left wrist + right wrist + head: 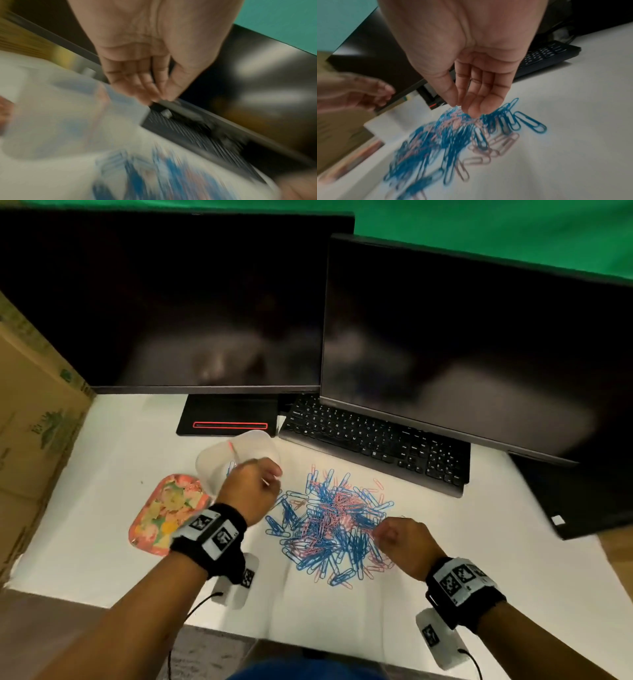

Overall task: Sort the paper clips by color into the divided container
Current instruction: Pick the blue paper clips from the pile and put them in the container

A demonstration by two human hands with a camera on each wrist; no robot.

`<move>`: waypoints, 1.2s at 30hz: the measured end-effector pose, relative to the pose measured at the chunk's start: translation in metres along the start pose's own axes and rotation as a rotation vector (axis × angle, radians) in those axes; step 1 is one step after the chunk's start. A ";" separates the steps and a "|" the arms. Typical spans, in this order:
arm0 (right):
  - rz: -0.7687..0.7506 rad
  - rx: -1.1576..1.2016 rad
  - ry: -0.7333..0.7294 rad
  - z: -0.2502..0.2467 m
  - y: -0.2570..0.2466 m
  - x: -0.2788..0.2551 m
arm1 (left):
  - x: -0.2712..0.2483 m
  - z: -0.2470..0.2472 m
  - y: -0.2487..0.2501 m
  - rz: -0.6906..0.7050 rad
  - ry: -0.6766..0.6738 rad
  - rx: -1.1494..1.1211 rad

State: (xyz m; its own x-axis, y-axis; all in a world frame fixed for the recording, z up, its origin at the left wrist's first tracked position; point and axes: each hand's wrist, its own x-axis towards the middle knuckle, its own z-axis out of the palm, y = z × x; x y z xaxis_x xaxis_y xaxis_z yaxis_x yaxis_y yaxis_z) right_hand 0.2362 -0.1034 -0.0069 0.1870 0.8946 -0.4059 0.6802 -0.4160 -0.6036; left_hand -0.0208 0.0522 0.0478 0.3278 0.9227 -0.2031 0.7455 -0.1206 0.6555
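White desk (445,559). Clips (334,523), blue and pink mixed, lie in a loose pile at the middle of the desk, nearer the front edge than the back. Stray blue ones and a few pink ones ring the pile's edges.

Container (236,462), translucent, sits just left of the pile toward the back, in front of the left monitor's (171,302) stand. A pink divider shows inside; a few blue clips lie in its near part. Which compartment, cannot tell.

Left hand (251,489) is over the container's near rim, fingers curled. A thin pale sliver shows at the fingertips; whether it is a clip, cannot tell. Left wrist view is blurred: thumb (173,89) and fingers are drawn together at the tips, nothing legible between them.

Right hand (400,541) is at the right edge of the pile, fingers bent down, thumb (448,94) meeting the fingertips just above the clips. Whether a clip is pinched is unclear.

Floral tray (168,513) lies left of the container, toward the left edge. Keyboard (373,440) lies at the back under the right monitor (479,337). Cardboard box (30,412) stands off the left edge.
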 end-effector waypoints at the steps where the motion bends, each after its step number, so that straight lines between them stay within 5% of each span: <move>1: -0.013 -0.017 -0.021 0.005 -0.001 -0.003 | -0.009 0.014 0.003 0.068 -0.116 0.045; 6: 0.028 -0.267 -0.041 0.028 -0.013 -0.002 | -0.039 0.084 0.009 0.219 -0.428 0.328; 13: 0.055 -0.289 0.013 0.041 -0.025 0.007 | -0.030 0.124 0.025 0.430 -0.437 0.519; 19: 0.089 -0.174 0.022 0.035 -0.021 0.013 | -0.014 0.126 0.028 0.402 -0.414 0.513; 26: 0.035 -0.030 0.116 0.014 -0.018 0.014 | -0.003 0.117 0.029 0.380 -0.314 0.251; 29: 0.082 0.020 0.154 0.007 -0.013 0.016 | 0.001 0.107 0.025 0.235 -0.280 0.006; 36: 0.084 -0.299 0.000 0.037 -0.015 0.013 | 0.002 0.097 0.005 -0.008 -0.203 -0.397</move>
State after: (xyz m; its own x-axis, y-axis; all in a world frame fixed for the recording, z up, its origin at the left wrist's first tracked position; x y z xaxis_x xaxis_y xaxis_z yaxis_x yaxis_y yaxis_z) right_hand 0.2017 -0.0912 -0.0286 0.2510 0.8591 -0.4461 0.8407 -0.4219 -0.3395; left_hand 0.0404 0.0177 -0.0200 0.4603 0.8273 -0.3219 0.4809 0.0725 0.8738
